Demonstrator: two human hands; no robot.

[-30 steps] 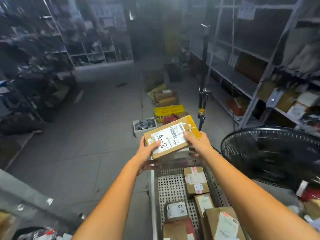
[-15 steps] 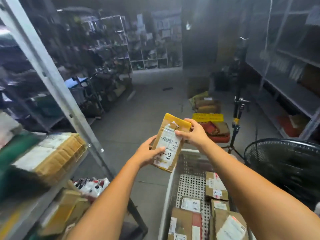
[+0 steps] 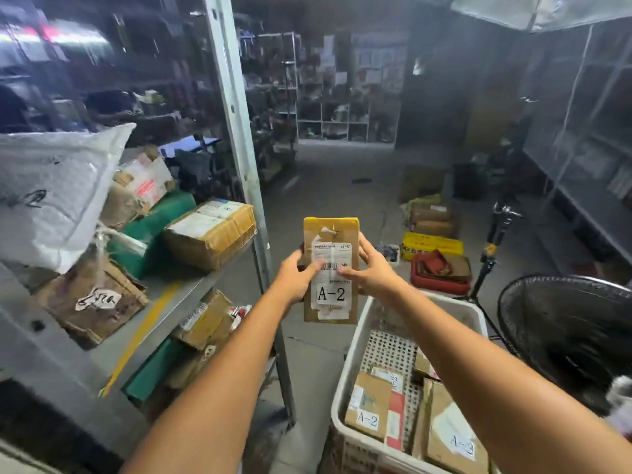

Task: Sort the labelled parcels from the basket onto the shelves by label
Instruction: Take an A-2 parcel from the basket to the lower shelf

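Parcel (image 3: 331,268) – flat brown cardboard box, yellow tape across its top edge, white shipping label (image 3: 331,285) down the front, marked A-2. It is up in the air in front of me, upright, with the long side vertical. It sits over the far left corner of the basket (image 3: 347,367), between that and the metal shelf (image 3: 205,282) on the left.

Left hand (image 3: 295,278) grips the left long edge, with the thumb lying across the label near the barcode. Right hand (image 3: 374,271) grips the right long edge, thumb on the front. The fingers behind the box are mostly hidden.

Handling, as I judge it:
- Light. Thumbs and fingers at mid-height hold it level with no sag.
- Stiff. The cardboard faces look flat and the edges square, so it should not fold under a pinch.
- The tape and glossy label may be slick, and one label corner looks lifted. I'd keep pressure off the paper.
- Best hold is the two long edges near the middle. One hand across the narrow width should manage for the shelf placement.

More parcels (image 3: 367,410) lie in the basket, and at least two read A-2. A black fan (image 3: 564,336) stands close on the right, so I'd swing left.
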